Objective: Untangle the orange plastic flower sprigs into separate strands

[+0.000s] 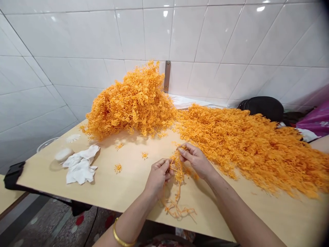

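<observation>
Orange sprig (179, 174) in both hands (157, 175) (197, 160)

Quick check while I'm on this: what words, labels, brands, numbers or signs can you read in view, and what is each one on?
No text can be read anywhere in this view.
Purple plastic at the right edge: a faint pale mark, too small and blurred to read.
Orange sprig between the two hands: no lettering visible.
Black case by the wall and crumpled white tissue: no lettering visible.
</observation>
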{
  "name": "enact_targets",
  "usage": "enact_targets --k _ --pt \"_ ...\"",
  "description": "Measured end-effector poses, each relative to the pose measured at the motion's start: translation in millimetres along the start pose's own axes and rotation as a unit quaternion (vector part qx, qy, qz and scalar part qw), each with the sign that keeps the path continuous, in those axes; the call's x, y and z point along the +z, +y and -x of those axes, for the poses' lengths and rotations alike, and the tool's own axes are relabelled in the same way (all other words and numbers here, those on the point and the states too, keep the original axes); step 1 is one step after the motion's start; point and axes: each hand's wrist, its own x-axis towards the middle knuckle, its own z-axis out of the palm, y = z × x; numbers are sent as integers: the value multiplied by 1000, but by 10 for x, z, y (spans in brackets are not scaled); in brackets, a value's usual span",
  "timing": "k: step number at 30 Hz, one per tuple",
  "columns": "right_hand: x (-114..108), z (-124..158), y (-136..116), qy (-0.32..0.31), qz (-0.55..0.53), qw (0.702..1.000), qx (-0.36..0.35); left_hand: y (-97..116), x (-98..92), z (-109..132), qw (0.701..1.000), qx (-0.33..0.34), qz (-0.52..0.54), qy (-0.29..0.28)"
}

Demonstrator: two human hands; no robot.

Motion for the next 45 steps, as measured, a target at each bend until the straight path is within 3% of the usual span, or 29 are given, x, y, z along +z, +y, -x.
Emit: enact_targets --k 2,4,7,9,12,15,19,21,24,25,28,30,31,35,38,41,45 --pt "66 57 -48 7 76 997 -31 39 9 -45 997 -56 20 -39" --pt "180 135 -61 25 209 973 -94 94 25 -99 989 -122 55 -69" --pt "364 258 -23 55 425 875 -225 166 53 -171 976 -170 129 -42" --pt "444 319 20 60 505 808 -297 173 75 -197 968 -176 180 -3" --pt "476 378 59 53 521 770 -364 125 106 -200 958 -181 221 17" --pt "472 486 -14 47 471 786 -397 99 108 -205 959 -178 218 12" --pt "483 760 -320 32 318 850 -419 239 18 -291 966 -123 228 21" --pt "412 842 -452 40 263 865 -425 335 -37 -333 968 -100 228 24" --pt "115 769 -436 133 307 882 -331 394 -66 -340 972 -115 204 -19" --pt "-15 709 -368 171 356 879 -269 386 -63 -328 972 -125 197 -40" --pt "-347 548 -85 179 513 829 -132 325 -56 -283 965 -151 195 -93" --pt "-430 511 54 181 557 806 -86 293 -65 -264 959 -155 203 -125" --pt "-425 510 87 184 549 811 -85 287 -70 -257 955 -159 206 -142" --pt "-245 505 40 162 363 911 -110 314 -54 -222 940 -179 211 -198" --pt "-114 442 13 61 152 986 -41 347 -17 -188 935 -182 206 -222" --pt "-60 387 61 -44 -62 996 50 366 -19 -174 944 -186 160 -221" --pt "-97 370 91 8 -204 973 108 371 -85 -168 970 -153 5 -191"
